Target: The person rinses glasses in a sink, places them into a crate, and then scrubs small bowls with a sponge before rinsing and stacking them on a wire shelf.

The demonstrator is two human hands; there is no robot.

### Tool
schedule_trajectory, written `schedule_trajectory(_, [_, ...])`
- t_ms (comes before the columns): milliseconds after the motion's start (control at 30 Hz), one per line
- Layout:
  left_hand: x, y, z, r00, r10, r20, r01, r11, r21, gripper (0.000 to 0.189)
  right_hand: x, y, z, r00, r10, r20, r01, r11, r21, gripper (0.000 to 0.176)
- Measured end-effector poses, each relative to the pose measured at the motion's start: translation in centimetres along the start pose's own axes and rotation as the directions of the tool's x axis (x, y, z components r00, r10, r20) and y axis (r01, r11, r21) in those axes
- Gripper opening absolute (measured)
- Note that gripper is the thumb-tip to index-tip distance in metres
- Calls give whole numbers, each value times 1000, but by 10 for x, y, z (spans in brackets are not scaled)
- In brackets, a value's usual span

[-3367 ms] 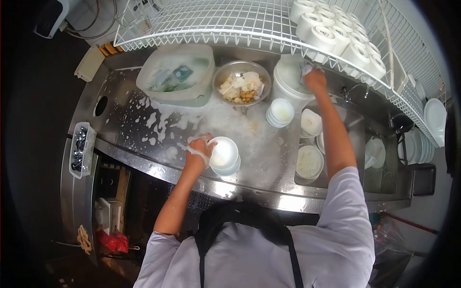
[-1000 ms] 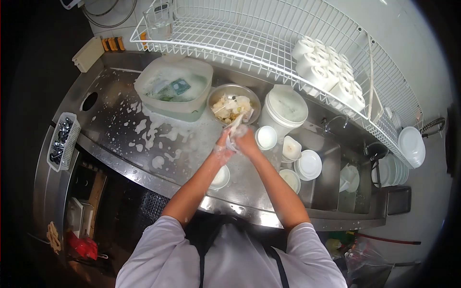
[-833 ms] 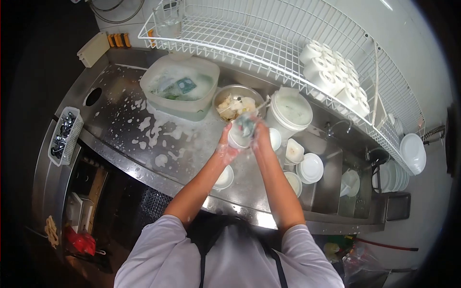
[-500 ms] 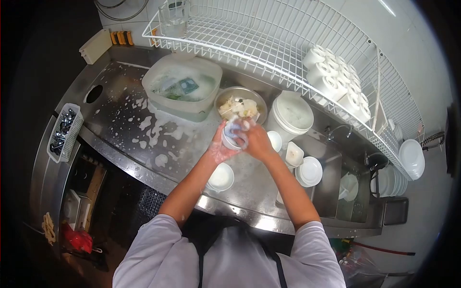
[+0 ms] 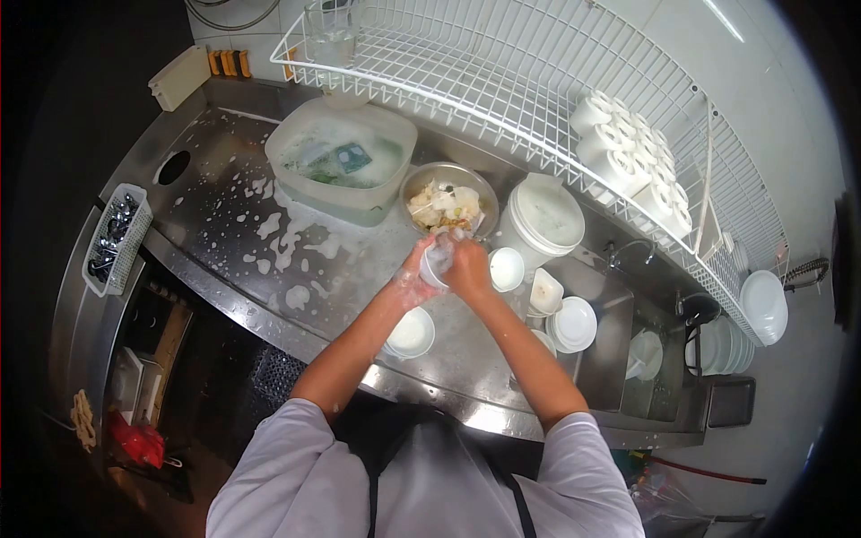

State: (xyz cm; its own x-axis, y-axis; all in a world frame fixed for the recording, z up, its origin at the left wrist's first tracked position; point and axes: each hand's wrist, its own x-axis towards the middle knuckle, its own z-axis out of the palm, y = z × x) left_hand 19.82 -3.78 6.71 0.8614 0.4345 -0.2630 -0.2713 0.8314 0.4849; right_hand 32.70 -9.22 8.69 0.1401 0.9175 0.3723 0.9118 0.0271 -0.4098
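My left hand [image 5: 414,280] is wrapped round a small white bowl [image 5: 435,269], tilted with its mouth toward my right hand. My right hand [image 5: 468,271] is closed at the bowl's opening, with pale suds around the fingers; what it grips is mostly hidden. Just beyond both hands stands a steel bowl [image 5: 491,195] of food scraps. Nearer to me, below my left forearm, sits a white bowl [image 5: 412,333]. To the right of my right hand are another white bowl [image 5: 507,269], a squarish white dish [image 5: 546,292] and stacked round bowls [image 5: 572,325].
A tub [image 5: 341,202] of soapy water holds a green-blue sponge [image 5: 352,158]. A white bucket [image 5: 547,215] stands near the sink [image 5: 605,354]. Above hangs a wire rack [image 5: 466,99] with stacked white cups [image 5: 628,157]. A cutlery basket [image 5: 117,238] sits at the left edge.
My right hand has drawn down and closed in at the bowl's mouth. The small bowl has turned slightly in my left hand. The view has shifted a little.
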Motion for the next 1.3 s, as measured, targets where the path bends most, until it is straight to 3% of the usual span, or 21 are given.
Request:
schedule_trajectory(33, [1, 6, -3, 998, -20, 61, 23, 998, -50, 68, -1, -2, 2, 995, -23, -95, 29, 997, 65, 33])
schedule_trajectory(133, [8, 18, -27, 984, -78, 160, 103, 983, -154, 67, -1, -6, 2, 999, -9, 47, -14, 883, 469, 35])
schedule_trajectory(233, [10, 18, -39, 986, -109, 125, 128, 980, -154, 65, 6, 1, -11, 938, -308, 159, 219, 882, 418, 35])
schedule_trajectory(267, [10, 16, -39, 988, -116, 101, 129, 981, -142, 64, 10, 3, -16, 900, -362, 241, 318, 926, 206, 34])
schedule_trajectory(333, [-1, 16, -18, 987, -147, 58, 154, 978, -143, 63, 18, -10, -38, 815, -389, 430, 510, 834, -212, 32])
schedule_trajectory(433, [0, 24, -16, 992, -54, 115, 58, 998, -30, 61, 15, -6, -35, 856, -403, 325, 488, 836, -249, 29])
schedule_trajectory(467, [2, 25, -20, 988, -7, 155, 4, 1000, 20, 61, 13, -8, -31, 914, -253, 317, 329, 919, -215, 29])
schedule_trajectory(533, [9, 18, -22, 997, 80, 24, -83, 981, 174, 59, 10, -25, -19, 944, 75, 320, -28, 989, -147, 29])
schedule_trajectory(567, [14, 13, -21, 991, 127, -34, -115, 960, 255, 59, 10, -17, -2, 952, 151, 265, -205, 960, 190, 30])
schedule_trajectory(633, [21, -1, -18, 955, 296, 25, -296, 947, 127, 57, 10, 12, 37, 913, 336, 232, -384, 515, 766, 33])
schedule_trajectory(667, [24, -4, -19, 925, 377, 43, -379, 923, 63, 56, 10, 12, 37, 914, 333, 234, -386, 530, 755, 31])
schedule_trajectory(767, [31, -8, -29, 905, 424, -14, -413, 889, 198, 63, 4, 0, 31, 913, 313, 263, -402, 574, 713, 25])
schedule_trajectory(833, [26, 9, -46, 978, 210, 16, -210, 967, 143, 64, 7, -8, 19, 915, 293, 275, -401, 613, 681, 21])
schedule_trajectory(867, [25, 14, -53, 995, 88, 35, -92, 989, 118, 64, 7, -10, 9, 974, 105, 200, -191, 854, 485, 20])
schedule_trajectory(900, [20, 16, -46, 998, 62, 33, -65, 992, 104, 64, 7, -9, -7, 978, -103, 183, 59, 971, 233, 19])
schedule_trajectory(933, [9, 21, -31, 999, 39, 31, -42, 995, 88, 64, 7, -5, -18, 925, -304, 227, 320, 947, -37, 18])
schedule_trajectory(1033, [3, 19, -17, 1000, 21, 1, -20, 994, 108, 65, 14, 8, -31, 825, -467, 319, 549, 798, -251, 41])
schedule_trajectory(1133, [16, 17, -28, 996, 84, -21, -78, 978, 195, 68, 5, -13, -13, 945, 16, 327, 35, 988, -148, 42])
schedule_trajectory(1167, [22, 13, -36, 994, 104, -25, -95, 968, 233, 69, 3, -6, -5, 939, 99, 331, -157, 976, 152, 41])
schedule_trajectory(1233, [17, 7, -32, 990, 136, -26, -134, 990, 50, 69, 6, 4, 6, 886, 234, 399, -455, 598, 659, 39])
schedule_trajectory(1300, [6, 9, -28, 988, 157, -1, -157, 985, -71, 71, 0, 5, -5, 905, 279, 320, -382, 209, 900, 34])
